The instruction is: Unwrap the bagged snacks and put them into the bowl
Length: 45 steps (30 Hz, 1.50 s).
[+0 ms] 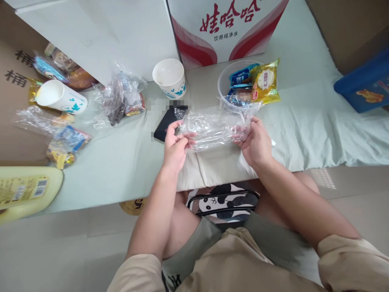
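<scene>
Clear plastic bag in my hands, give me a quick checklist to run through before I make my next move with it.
1. Left hand gripping the clear plastic bag: ok.
2. Right hand gripping the bag's other end: ok.
3. Bag's opening located: cannot tell, the crinkled film hides it.
4. Phone well away from the hands: not ok, it lies right beside the left one.
5. Nearer paper cup, beyond the phone, standing upright: ok.
6. Yellow packet fully inside the plastic tub: not ok, it sticks out at the right.
</scene>
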Each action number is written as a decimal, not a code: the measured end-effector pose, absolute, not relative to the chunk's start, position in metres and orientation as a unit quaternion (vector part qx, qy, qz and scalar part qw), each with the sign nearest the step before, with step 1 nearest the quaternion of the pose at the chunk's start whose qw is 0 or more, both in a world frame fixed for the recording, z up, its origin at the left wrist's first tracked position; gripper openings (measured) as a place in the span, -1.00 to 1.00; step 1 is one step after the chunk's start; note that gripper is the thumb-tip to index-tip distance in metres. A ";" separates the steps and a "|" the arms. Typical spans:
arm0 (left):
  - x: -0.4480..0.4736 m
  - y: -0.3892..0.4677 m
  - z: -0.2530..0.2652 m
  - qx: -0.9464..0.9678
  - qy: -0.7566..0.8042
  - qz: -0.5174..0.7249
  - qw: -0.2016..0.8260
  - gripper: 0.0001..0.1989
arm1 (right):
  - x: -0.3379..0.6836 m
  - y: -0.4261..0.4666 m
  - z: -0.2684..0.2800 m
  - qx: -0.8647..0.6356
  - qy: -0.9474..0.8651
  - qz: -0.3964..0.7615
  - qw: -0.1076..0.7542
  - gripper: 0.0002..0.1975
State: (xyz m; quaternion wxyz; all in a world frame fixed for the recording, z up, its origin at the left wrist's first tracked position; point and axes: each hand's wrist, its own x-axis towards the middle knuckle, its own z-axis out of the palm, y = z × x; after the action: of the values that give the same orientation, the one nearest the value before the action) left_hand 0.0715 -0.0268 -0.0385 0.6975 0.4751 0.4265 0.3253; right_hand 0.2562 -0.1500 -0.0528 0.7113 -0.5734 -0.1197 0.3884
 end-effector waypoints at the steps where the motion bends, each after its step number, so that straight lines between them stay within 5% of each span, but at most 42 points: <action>1: 0.069 -0.024 -0.039 0.470 0.434 0.348 0.685 -0.43 | 0.258 -0.150 -0.053 -0.568 -0.105 0.389 0.718 -0.64; 6: 0.055 -0.010 -0.038 0.452 0.432 0.376 0.685 -0.39 | 0.272 -0.155 -0.052 -0.602 -0.128 0.238 0.752 -0.83; 11: 0.045 -0.012 -0.023 0.424 0.323 0.206 0.821 -0.40 | 0.290 -0.163 -0.043 -0.611 -0.368 0.144 0.686 -0.78; 16: 0.049 -0.034 -0.012 0.413 0.195 0.038 0.889 -0.36 | 0.264 -0.146 -0.029 -0.511 -0.672 0.301 0.444 -0.21; 18: 0.048 -0.036 -0.010 0.411 0.177 0.015 0.894 -0.34 | 0.253 -0.139 -0.023 -0.470 -0.700 0.342 0.415 -0.15; 23: 0.043 -0.021 -0.010 0.405 0.240 0.194 0.860 -0.43 | 0.252 -0.141 -0.013 -0.495 -0.603 0.459 0.424 -0.84; 26: 0.049 -0.020 -0.016 0.384 0.279 0.293 0.830 -0.36 | 0.253 -0.145 -0.018 -0.545 -0.493 0.459 0.500 -0.81; 29: 0.061 -0.031 -0.026 0.444 0.272 0.177 0.836 -0.26 | 0.249 -0.143 -0.026 -0.611 -0.387 0.407 0.557 -0.83; 34: 0.074 -0.038 -0.035 0.551 0.344 0.167 0.742 -0.62 | 0.253 -0.146 -0.035 -0.599 -0.426 0.453 0.505 -0.76; 37: 0.071 -0.034 -0.033 0.573 0.337 0.178 0.725 -0.63 | 0.259 -0.154 -0.034 -0.587 -0.440 0.496 0.464 -0.64; 41: 0.059 -0.034 -0.026 0.567 0.332 0.191 0.729 -0.63 | 0.259 -0.163 -0.029 -0.526 -0.425 0.523 0.519 -0.53; 45: 0.046 -0.032 -0.018 0.514 0.319 0.210 0.768 -0.69 | 0.260 -0.166 -0.026 -0.406 -0.449 0.588 0.536 -0.68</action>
State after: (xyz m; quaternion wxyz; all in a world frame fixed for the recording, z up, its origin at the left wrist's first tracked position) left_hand 0.0463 -0.0319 -0.0183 0.7684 0.5140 0.3186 0.2097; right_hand 0.2604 -0.1655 -0.0262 0.5359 -0.4060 -0.4493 0.5883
